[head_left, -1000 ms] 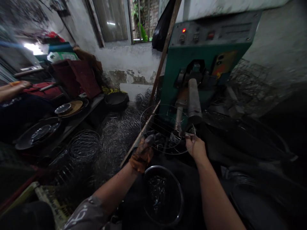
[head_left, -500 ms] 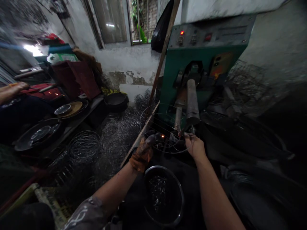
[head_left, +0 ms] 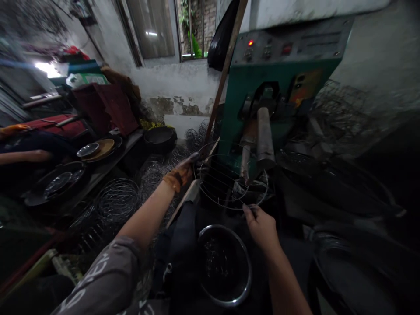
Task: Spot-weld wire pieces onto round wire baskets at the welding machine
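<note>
Mid-frame, our right hand pinches the wire rack, likely to steady it; at its left edge, whether our left hand grips we cannot tell.

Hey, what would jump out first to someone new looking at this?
Likely the red light on the green machine at upper right, glowing in a dim room. Next, the round wire rack in front of that machine, with the gloved left hand at its left edge and the right hand at its near edge. Below it sits a shiny-rimmed bowl.
</note>
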The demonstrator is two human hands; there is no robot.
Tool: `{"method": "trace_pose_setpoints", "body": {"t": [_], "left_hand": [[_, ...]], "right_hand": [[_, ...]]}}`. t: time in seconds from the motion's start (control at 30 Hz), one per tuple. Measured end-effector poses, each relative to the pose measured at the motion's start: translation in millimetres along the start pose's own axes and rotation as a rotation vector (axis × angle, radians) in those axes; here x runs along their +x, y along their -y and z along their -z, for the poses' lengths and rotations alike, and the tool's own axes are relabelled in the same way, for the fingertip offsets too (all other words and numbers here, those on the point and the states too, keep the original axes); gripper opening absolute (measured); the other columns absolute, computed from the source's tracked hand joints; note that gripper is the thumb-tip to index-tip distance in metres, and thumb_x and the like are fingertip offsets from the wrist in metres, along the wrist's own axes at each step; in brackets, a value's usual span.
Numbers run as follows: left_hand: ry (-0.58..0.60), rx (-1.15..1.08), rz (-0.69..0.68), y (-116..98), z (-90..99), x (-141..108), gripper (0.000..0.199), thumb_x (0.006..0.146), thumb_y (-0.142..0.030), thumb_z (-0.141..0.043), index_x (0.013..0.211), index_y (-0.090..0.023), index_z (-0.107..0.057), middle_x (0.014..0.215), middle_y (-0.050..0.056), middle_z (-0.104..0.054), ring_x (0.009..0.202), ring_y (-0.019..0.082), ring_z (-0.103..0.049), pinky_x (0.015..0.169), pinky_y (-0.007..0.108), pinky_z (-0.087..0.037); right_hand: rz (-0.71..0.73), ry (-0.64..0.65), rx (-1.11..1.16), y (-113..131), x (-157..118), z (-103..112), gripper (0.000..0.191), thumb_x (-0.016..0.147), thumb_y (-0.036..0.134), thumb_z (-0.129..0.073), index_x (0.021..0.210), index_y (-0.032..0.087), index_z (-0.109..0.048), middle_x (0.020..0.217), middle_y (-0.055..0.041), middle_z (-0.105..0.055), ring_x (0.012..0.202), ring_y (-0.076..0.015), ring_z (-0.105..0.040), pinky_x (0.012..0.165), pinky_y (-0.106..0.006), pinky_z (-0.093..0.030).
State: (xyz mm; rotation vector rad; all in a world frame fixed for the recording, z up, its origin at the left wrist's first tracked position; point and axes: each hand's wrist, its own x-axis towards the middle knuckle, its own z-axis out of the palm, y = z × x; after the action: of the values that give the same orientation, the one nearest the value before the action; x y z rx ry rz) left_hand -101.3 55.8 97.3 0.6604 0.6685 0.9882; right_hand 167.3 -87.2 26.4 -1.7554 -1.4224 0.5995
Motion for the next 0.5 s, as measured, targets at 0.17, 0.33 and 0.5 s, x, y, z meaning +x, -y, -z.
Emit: {"method": "trace_pose_setpoints", "body": {"t": [0.17, 0.33, 0.5], "left_hand": [[-0.1, -0.012, 0.01, 33.1, 24.6, -61.6, 0.05, 0.086, -0.037, -0.082, 0.132, -0.018, -0.07, 0.11, 0.017, -0.077, 0.121, 0.039, -0.069, 0.104, 0.056, -0.054], [0.001, -0.054, 0.143, 45.5, 11.2, -69.6, 0.051, 0.092, -0.037, -0.076, 0.137, -0.017, -0.066, 0.118, 0.017, -0.076, 0.122, 0.038, -0.069, 0.106, 0.058, -0.053], [0.125, -0.059, 0.119, 53.5, -3.3, -69.3, 0.047, 0.084, -0.038, -0.082, 0.123, -0.014, -0.072, 0.118, 0.019, -0.075, 0.122, 0.041, -0.069, 0.106, 0.06, -0.052]], "right_hand": [[-0.02, 0.224, 0.138, -0.1, -27.5, 16.5, 0.04, 0.084, 0.059, -0.056, 0.085, 0.023, -0.073, 0.078, -0.0094, -0.078, 0.074, -0.0276, -0.075, 0.069, -0.035, -0.06], [0.006, 0.202, 0.075, 11.5, -46.9, 17.6, 0.04, 0.092, 0.056, -0.051, 0.09, 0.024, -0.075, 0.093, -0.0114, -0.081, 0.089, -0.0282, -0.078, 0.08, -0.035, -0.061], [-0.057, 0.035, -0.164, 6.0, -58.4, 18.5, 0.045, 0.098, 0.055, -0.038, 0.085, 0.025, -0.07, 0.082, -0.0114, -0.077, 0.074, -0.0268, -0.076, 0.064, -0.032, -0.056]]}}
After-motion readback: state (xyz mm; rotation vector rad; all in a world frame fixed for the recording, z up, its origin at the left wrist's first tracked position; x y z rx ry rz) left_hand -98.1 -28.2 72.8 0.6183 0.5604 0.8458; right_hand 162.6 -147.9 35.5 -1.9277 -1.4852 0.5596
